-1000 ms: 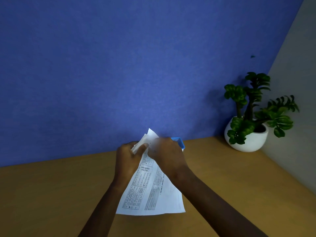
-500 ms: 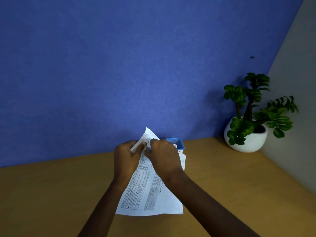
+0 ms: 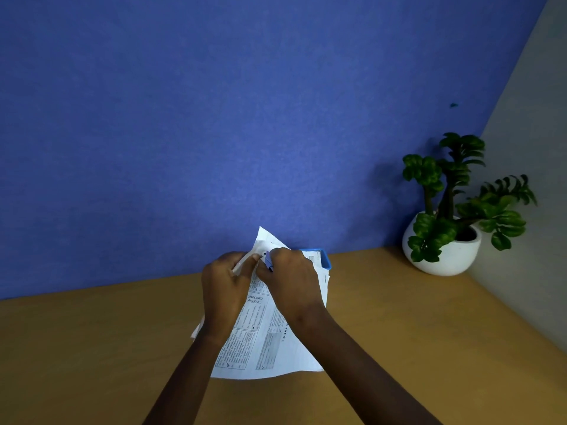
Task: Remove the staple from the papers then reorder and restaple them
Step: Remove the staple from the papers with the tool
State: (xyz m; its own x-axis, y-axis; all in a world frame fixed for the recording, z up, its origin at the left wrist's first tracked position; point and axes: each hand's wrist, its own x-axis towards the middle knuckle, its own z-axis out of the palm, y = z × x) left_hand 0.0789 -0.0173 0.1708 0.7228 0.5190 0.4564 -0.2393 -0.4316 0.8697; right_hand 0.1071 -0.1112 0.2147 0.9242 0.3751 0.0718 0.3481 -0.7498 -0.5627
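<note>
Just left of frame centre, a person's left hand (image 3: 225, 285) pinches the folded-back top corner of a sheaf of white printed papers (image 3: 264, 338), holding it raised above a brown wooden desk (image 3: 92, 348) that fills the lower half of the frame. Meeting it at centre, the right hand (image 3: 291, 279) is closed around a small blue tool (image 3: 268, 259), apparently a staple remover, its tip pressed to the same corner where the staple would sit; the staple itself is too small to make out. The task appears to be at its first stage: the sheets hang together as one bundle, so the staple is judged not yet out, with reordering and restapling yet to do. No stapler can be identified with certainty. Behind the right hand, at the foot of the blue wall (image 3: 214, 118), the edge of a blue plastic box-like object (image 3: 324, 259) shows beyond the papers; whether it is a container, and what it holds, cannot be told. At right of frame, a rounded white ceramic pot (image 3: 451, 256) stands in the desk's corner, holding a green leafy plant (image 3: 454, 194).
</note>
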